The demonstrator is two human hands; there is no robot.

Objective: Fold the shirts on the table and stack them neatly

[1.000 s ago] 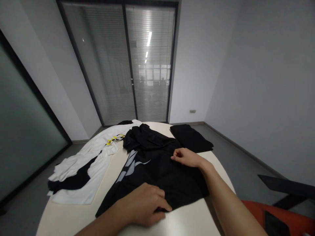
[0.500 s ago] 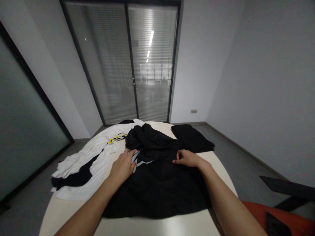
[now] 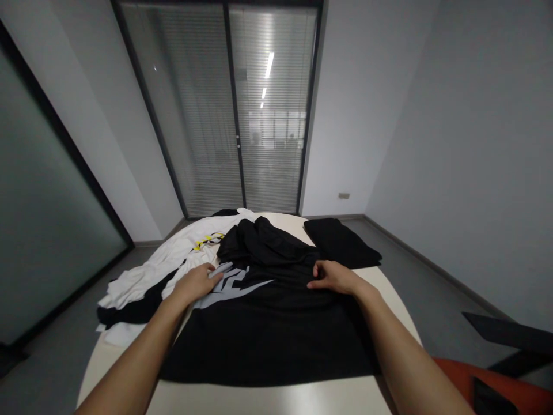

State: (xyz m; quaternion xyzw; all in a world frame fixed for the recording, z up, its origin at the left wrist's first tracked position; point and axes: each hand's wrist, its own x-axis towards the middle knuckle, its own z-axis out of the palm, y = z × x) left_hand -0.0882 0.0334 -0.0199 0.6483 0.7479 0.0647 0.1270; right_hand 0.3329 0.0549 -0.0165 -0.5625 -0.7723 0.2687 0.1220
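A black shirt [image 3: 268, 340] with a large grey print lies across the table in front of me, its lower part spread flat and its far part bunched in loose folds. My left hand [image 3: 197, 283] is closed on the shirt's left edge, beside the grey print. On the right side of the shirt, my right hand [image 3: 334, 278] rests with bent fingers, a gap showing between thumb and forefinger. Some of its fingertips are hidden, and I see no cloth pinched there.
White and black clothes [image 3: 147, 276] with a yellow-patterned strip lie heaped on the table's left. A folded black garment [image 3: 343, 242] sits at the back right. The round table [image 3: 259, 400] has a red chair [image 3: 458, 374] at its right. Glass doors [image 3: 272, 115] stand beyond.
My left hand has moved left with the shirt's left edge, so the cloth is spread wider and more of the grey print shows. The right hand stays nearly in place, its thumb and forefinger farther apart.
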